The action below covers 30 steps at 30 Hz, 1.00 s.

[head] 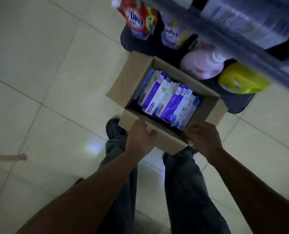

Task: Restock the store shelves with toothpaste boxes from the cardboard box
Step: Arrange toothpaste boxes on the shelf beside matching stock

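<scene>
Both hands curl round the near rim of the cardboard box [132, 78], left hand [140, 138] at seven o'clock, right hand [203, 137] at five. Inside stand packed toothpaste boxes [165, 98]; detergent pouches [138, 19] sit at twelve.

Cardboard box [133, 78]: on the tiled floor [39, 65], flaps open, just beside the dark bottom shelf [233, 102].
Toothpaste boxes [165, 97]: blue and white, packed on edge in a row inside.
Left hand [140, 137]: grips the near flap.
Right hand [203, 139]: curled over the near rim at its corner.
Shelf stock: red pouch [138, 19], purple pouch [170, 34], pink bottle [201, 65], yellow pack [241, 80].
Image: dim, upper shelf edge blurred.
</scene>
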Available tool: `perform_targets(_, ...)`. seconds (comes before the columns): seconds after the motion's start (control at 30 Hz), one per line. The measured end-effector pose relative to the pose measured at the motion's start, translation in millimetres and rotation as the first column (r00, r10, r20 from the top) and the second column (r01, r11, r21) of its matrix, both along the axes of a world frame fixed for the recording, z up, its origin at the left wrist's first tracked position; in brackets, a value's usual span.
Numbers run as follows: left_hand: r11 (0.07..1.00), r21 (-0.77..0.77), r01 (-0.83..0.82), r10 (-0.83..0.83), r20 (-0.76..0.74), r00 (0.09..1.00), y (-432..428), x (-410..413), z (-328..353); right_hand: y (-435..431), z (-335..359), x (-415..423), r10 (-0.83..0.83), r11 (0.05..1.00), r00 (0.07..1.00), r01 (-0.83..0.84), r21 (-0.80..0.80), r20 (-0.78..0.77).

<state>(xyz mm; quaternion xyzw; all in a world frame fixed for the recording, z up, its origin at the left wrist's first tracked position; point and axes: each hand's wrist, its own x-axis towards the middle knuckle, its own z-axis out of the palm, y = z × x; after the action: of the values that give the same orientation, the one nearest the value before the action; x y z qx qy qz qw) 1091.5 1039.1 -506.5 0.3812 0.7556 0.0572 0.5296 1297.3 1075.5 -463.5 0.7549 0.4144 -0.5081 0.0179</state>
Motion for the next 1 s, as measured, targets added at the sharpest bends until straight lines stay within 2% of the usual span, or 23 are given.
perform_targets(0.13, 0.996, 0.028, 0.087, -0.085, -0.077, 0.993, 36, 8, -71, -6, -69, -4, -0.084, 0.992, 0.996, 0.081, -0.093, -0.031)
perform_targets(0.23, 0.986, 0.01, 0.167, -0.163, -0.161, 0.973, 63, 6, -118, -9, -105, -3, -0.202, 0.976, 0.978, 0.196, -0.093, -0.058)
perform_targets(0.3, 0.98, -0.037, 0.194, -0.197, -0.221, 0.955, 81, 4, -146, -12, -121, 1, -0.183, 0.982, 0.98, 0.178, -0.069, -0.082)
perform_targets(0.4, 0.989, -0.118, 0.086, -0.115, -0.267, 0.957, 96, 5, -183, -16, -139, 8, -0.177, 0.983, 0.98, 0.172, -0.06, -0.094)
perform_targets(0.5, 0.973, -0.184, 0.138, -0.175, -0.202, 0.964, 94, 15, -208, -17, -151, 12, -0.225, 0.972, 0.971, 0.217, -0.09, -0.086)
perform_targets(0.6, 0.983, -0.149, 0.104, -0.144, -0.293, 0.945, 93, 19, -222, -13, -156, 19, -0.264, 0.962, 0.961, 0.256, -0.097, -0.083)
perform_targets(0.7, 0.99, -0.094, 0.102, -0.13, -0.37, 0.92, 93, 16, -216, -4, -151, 25, -0.236, 0.969, 0.968, 0.226, -0.101, -0.091)
perform_targets(0.83, 0.99, -0.133, 0.036, -0.068, -0.24, 0.968, 86, 11, -187, 17, -133, 24, -0.287, 0.955, 0.95, 0.275, -0.111, -0.12)
perform_targets(0.9, 0.995, -0.088, 0.04, -0.055, -0.181, 0.982, 77, 9, -162, 30, -121, 25, -0.344, 0.937, 0.929, 0.328, -0.124, -0.139)
perform_targets(1.0, 1.0, 0.019, 0.009, -0.01, 0.059, 0.998, 53, 11, -124, 49, -104, 31, -0.497, 0.868, 0.844, 0.483, -0.114, -0.204)
